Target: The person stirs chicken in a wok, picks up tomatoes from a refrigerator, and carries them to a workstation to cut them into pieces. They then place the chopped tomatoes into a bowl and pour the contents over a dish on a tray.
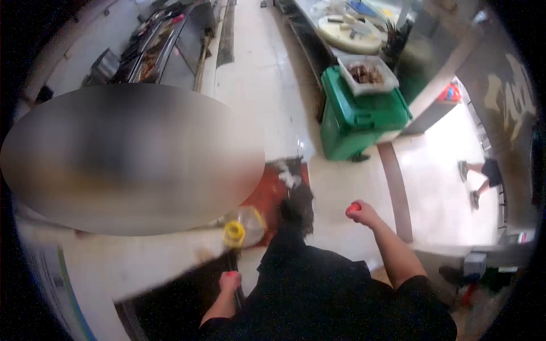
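Observation:
My right hand [364,215] is held out over the pale floor, its fingers closed round a small red object [354,209] whose kind I cannot make out. Lower down on the other side, my left hand [230,281] is closed in a fist beside a dark edge; whatever it holds, if anything, is hidden. Just beyond that fist is a clear plastic jug [253,224] with a yellow cap [234,233], and a gap shows between hand and cap.
A green wheeled bin [364,122] carries a white tub [369,85] of brown pieces. A worn red mat [267,196] lies ahead. Steel counters [185,54] line the left; a round white board [350,34] is at right. Another person's legs [483,179] show far right. A blurred oval covers the left.

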`<state>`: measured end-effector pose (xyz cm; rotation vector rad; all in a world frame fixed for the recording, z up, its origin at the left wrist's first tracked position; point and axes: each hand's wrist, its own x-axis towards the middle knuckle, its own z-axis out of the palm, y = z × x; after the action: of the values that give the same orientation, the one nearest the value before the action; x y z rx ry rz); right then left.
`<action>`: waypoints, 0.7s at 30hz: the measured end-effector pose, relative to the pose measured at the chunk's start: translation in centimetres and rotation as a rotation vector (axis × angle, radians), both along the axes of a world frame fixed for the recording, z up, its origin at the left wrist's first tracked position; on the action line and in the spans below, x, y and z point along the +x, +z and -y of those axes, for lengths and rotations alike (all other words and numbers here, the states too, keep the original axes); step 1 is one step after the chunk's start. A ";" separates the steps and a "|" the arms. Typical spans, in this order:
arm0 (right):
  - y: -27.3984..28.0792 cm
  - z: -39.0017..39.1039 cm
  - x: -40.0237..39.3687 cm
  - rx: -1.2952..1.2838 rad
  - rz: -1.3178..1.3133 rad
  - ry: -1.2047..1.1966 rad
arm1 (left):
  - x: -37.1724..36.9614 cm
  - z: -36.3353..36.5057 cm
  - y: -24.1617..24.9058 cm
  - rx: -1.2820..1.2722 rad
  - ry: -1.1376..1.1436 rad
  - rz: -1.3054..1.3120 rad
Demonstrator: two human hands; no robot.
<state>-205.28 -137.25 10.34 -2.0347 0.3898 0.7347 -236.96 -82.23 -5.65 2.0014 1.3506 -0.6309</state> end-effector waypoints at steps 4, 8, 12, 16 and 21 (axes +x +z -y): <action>4.5 -3.7 15.5 0.024 -0.049 -0.065 | 24.9 -1.6 2.7 -0.183 -0.057 0.058; 5.8 -5.5 29.4 0.053 -0.031 -0.072 | 52.1 -1.9 14.3 -0.034 -0.200 0.341; 3.4 -8.0 46.5 0.056 -0.004 -0.039 | 73.5 -3.8 19.9 0.093 -0.345 0.510; 1.3 -13.4 66.1 -0.024 0.072 0.134 | 85.6 -9.1 13.5 0.055 -0.134 0.554; 3.6 -22.8 89.6 -0.055 0.061 0.344 | 85.9 -16.2 4.2 -0.070 0.218 0.082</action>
<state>-115.72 -114.44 13.94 -2.1985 0.0224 0.8722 -151.02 -66.04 -1.45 1.7742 1.4518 -0.4839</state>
